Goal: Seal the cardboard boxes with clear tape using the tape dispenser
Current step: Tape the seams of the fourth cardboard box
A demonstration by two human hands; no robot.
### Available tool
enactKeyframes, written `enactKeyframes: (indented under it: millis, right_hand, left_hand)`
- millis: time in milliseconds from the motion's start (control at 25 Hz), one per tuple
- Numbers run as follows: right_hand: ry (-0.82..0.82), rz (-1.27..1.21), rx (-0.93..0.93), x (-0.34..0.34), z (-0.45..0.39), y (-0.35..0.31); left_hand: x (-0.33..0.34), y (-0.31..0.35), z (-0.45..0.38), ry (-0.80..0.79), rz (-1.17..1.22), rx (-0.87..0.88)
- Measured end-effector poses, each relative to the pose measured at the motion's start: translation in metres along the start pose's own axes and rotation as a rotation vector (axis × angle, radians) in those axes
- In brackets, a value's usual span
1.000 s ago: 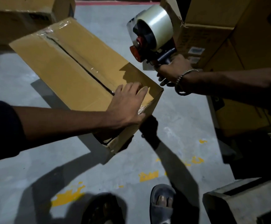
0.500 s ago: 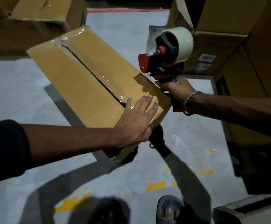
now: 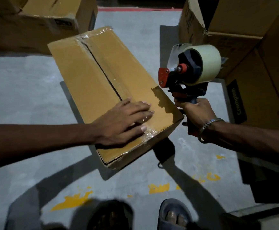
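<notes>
Cardboard box [image 3: 102,83] under my flat left hand [image 3: 123,123], seam running upper-left; right hand [image 3: 197,113] gripping tape dispenser [image 3: 190,72] just right.

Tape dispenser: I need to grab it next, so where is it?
Head view, right of centre: the tape dispenser is gripped by the right hand, raised just right of the cardboard box.

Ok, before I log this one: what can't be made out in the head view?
- Near end of the box seam: covered by the left hand, so whether tape bridges it there is unclear.
- Dispenser handle: wrapped by the right hand.
- Dispenser's cutting edge and any loose tape end: faces away, behind the roll.
- Stacked boxes: cut off by the top and right edges.
- Label on the far left box: too small to read.
</notes>
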State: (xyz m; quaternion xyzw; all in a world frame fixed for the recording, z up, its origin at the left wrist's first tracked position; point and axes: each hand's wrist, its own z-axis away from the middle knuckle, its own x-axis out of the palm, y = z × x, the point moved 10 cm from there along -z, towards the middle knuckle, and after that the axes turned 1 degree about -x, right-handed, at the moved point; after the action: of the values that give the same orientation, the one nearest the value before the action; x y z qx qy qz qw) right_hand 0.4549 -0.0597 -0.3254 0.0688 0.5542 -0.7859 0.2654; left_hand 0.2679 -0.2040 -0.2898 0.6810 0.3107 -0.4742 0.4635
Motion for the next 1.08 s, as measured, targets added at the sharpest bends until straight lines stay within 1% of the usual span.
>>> enactKeyframes:
  millis: [80,200,320,400,480,600,680,760,880,960,1080]
  right_hand:
    - [0.02,-0.042,0.033,0.0,0.008,0.008]
    - [0.009,-0.096,0.116,0.011,0.008,0.018]
    - [0.085,-0.048,0.108,0.014,-0.009,0.01]
    - [0.1,-0.051,0.083,0.018,-0.018,-0.009]
    - [0.079,-0.037,0.069,0.028,-0.029,-0.029]
    - [0.041,0.005,0.025,0.047,-0.053,-0.056]
    - [0.027,0.084,-0.009,0.056,-0.062,-0.072]
    - [0.026,0.146,-0.044,0.06,-0.063,-0.082]
    - [0.014,0.282,-0.137,0.059,-0.068,-0.082]
    - [0.006,0.335,-0.169,0.058,-0.071,-0.079]
    - [0.019,0.384,-0.209,0.055,-0.071,-0.08]
  left_hand:
    - [-0.008,-0.021,0.012,-0.068,-0.093,0.057]
    - [0.0,-0.027,0.027,-0.187,-0.158,0.123]
    - [0.006,-0.025,0.026,-0.202,-0.19,0.107]
    - [0.006,-0.03,0.026,-0.195,-0.214,0.054]
    - [0.008,-0.034,0.026,-0.191,-0.223,-0.039]
    - [0.03,-0.015,0.019,-0.222,-0.197,-0.195]
    - [0.042,0.003,0.004,-0.204,-0.196,-0.276]
    - [0.046,0.01,-0.009,-0.166,-0.208,-0.3]
    - [0.042,0.001,-0.011,-0.172,-0.193,-0.243]
    - [0.036,-0.023,-0.003,-0.212,-0.204,-0.249]
    - [0.022,-0.074,0.015,-0.284,-0.198,-0.325]
